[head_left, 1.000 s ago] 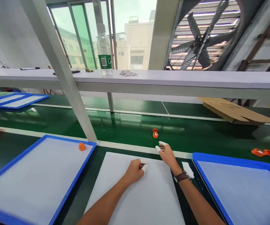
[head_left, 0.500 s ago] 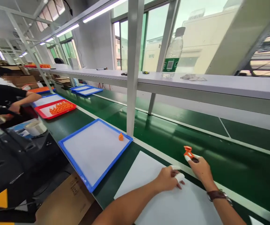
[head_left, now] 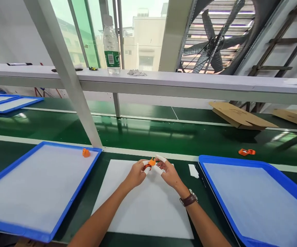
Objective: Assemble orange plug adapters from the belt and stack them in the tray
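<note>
My left hand [head_left: 136, 174] and my right hand [head_left: 170, 173] meet above a white sheet [head_left: 148, 206] on the green bench. White covers wrap several fingertips. Between them is a small orange plastic part [head_left: 152, 162]; its exact shape is partly hidden by the fingers. My left fingers pinch it from the left, with a darker orange piece at their tips. From the right, my right thumb and fingers close around it. Another orange part [head_left: 86, 152] stands in the blue-rimmed tray [head_left: 72, 202] on the left. On the green belt to the right lies an open-looking orange part [head_left: 246, 152].
A second blue-rimmed tray [head_left: 216, 192] stands on the right, beside a white scrap [head_left: 193, 171]. A slanted metal post [head_left: 71, 82] rises behind the left tray. A shelf [head_left: 163, 79] crosses above the belt, carrying a bottle [head_left: 111, 51]. Cardboard [head_left: 241, 115] lies behind.
My view has swung right, bringing the right tray and fan into sight. My right hand, earlier over the belt holding an orange part, is now beside my left hand, both at the part.
</note>
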`<control>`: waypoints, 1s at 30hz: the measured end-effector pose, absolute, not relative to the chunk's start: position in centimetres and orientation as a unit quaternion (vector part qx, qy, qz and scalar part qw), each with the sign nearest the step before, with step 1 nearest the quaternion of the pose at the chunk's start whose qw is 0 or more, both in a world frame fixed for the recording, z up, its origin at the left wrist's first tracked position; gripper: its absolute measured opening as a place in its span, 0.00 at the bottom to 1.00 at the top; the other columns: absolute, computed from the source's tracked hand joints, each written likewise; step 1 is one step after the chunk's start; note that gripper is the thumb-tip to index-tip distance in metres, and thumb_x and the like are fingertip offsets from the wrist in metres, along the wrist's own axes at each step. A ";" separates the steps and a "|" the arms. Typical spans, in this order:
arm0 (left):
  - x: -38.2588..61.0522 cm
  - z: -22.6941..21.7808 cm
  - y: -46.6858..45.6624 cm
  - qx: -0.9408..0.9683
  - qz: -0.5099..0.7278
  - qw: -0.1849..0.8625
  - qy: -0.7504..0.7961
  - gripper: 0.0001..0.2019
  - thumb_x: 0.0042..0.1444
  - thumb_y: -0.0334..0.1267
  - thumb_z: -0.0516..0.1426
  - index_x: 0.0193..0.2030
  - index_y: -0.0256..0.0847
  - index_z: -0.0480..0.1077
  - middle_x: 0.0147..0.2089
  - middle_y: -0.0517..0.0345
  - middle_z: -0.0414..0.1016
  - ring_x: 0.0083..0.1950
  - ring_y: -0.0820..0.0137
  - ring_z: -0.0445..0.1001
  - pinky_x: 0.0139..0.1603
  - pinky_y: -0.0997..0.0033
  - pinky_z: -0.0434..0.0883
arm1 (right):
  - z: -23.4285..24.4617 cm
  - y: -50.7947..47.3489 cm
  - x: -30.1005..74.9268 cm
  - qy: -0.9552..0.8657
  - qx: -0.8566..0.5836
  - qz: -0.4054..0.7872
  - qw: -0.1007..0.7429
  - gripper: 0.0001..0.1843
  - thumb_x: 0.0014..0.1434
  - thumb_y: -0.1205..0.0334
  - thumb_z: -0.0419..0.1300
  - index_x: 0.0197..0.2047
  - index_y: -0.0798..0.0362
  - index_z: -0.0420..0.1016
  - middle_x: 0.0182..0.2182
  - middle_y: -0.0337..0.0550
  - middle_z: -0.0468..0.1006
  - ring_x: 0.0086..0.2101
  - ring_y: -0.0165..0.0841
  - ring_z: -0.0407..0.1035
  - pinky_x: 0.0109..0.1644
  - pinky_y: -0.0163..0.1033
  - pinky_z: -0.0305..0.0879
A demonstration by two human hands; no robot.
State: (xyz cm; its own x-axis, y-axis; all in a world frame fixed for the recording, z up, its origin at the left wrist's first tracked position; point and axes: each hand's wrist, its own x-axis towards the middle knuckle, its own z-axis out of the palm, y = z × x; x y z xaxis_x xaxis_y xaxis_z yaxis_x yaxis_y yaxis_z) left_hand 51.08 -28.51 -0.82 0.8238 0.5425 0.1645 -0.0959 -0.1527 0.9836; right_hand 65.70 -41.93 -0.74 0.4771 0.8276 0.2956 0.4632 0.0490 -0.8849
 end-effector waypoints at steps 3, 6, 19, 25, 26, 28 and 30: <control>50.2 -0.7 -28.9 0.747 0.251 0.594 0.160 0.12 0.54 0.37 0.62 0.45 0.49 0.80 0.53 0.55 0.78 0.45 0.64 0.75 0.49 0.60 0.75 | -0.5 -42.5 65.4 -0.487 -0.614 0.238 0.574 0.21 0.61 0.57 0.64 0.58 0.45 0.74 0.44 0.44 0.78 0.38 0.35 0.73 0.45 0.44 0.74; 49.9 -1.1 -29.1 0.751 0.245 0.585 0.185 0.14 0.56 0.36 0.61 0.50 0.48 0.79 0.53 0.53 0.78 0.46 0.63 0.77 0.50 0.58 0.76 | -0.6 -42.6 64.5 -0.483 -0.599 0.260 0.584 0.16 0.61 0.59 0.65 0.52 0.45 0.78 0.42 0.42 0.79 0.37 0.34 0.74 0.44 0.43 0.75; 51.6 -4.1 -29.3 0.764 0.229 0.579 0.168 0.23 0.61 0.37 0.59 0.63 0.47 0.67 0.59 0.50 0.76 0.56 0.61 0.79 0.55 0.58 0.79 | -3.1 -42.2 63.8 -0.417 -0.658 0.177 0.602 0.12 0.62 0.59 0.61 0.49 0.49 0.77 0.43 0.46 0.78 0.40 0.37 0.75 0.44 0.44 0.75; 50.8 -4.6 -29.5 0.817 0.276 0.479 0.162 0.21 0.60 0.34 0.58 0.60 0.49 0.71 0.58 0.51 0.73 0.48 0.64 0.79 0.48 0.56 0.80 | -3.1 -42.7 63.7 -0.432 -0.676 0.155 0.577 0.10 0.64 0.61 0.59 0.48 0.49 0.77 0.40 0.44 0.76 0.38 0.35 0.72 0.41 0.42 0.72; 50.6 -4.7 -29.5 0.824 0.281 0.465 0.162 0.21 0.59 0.33 0.58 0.60 0.49 0.71 0.57 0.51 0.74 0.45 0.65 0.78 0.46 0.56 0.80 | -3.0 -42.7 63.7 -0.436 -0.676 0.155 0.573 0.10 0.64 0.61 0.59 0.48 0.49 0.76 0.40 0.44 0.75 0.37 0.35 0.71 0.41 0.42 0.71; 50.4 -4.8 -29.6 0.835 0.287 0.441 0.158 0.21 0.58 0.32 0.59 0.59 0.49 0.72 0.55 0.52 0.75 0.43 0.65 0.78 0.45 0.56 0.80 | -3.0 -42.8 63.6 -0.443 -0.677 0.156 0.567 0.11 0.64 0.62 0.58 0.48 0.49 0.76 0.40 0.44 0.75 0.37 0.35 0.70 0.39 0.42 0.71; 50.4 -4.9 -29.7 0.844 0.289 0.425 0.153 0.21 0.58 0.32 0.59 0.58 0.49 0.72 0.53 0.52 0.75 0.45 0.64 0.78 0.46 0.55 0.80 | -2.8 -42.9 63.6 -0.453 -0.676 0.158 0.559 0.11 0.64 0.63 0.58 0.48 0.48 0.76 0.39 0.44 0.75 0.36 0.35 0.70 0.39 0.42 0.70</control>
State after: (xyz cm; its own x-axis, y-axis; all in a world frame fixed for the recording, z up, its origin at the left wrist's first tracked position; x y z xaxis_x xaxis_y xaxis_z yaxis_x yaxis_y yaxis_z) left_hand 50.40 -29.69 -4.89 0.7862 0.5041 0.3575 0.0130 -0.5918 0.8060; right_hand 63.56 -42.90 -2.82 0.5403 0.7891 0.2921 0.4348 0.0354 -0.8998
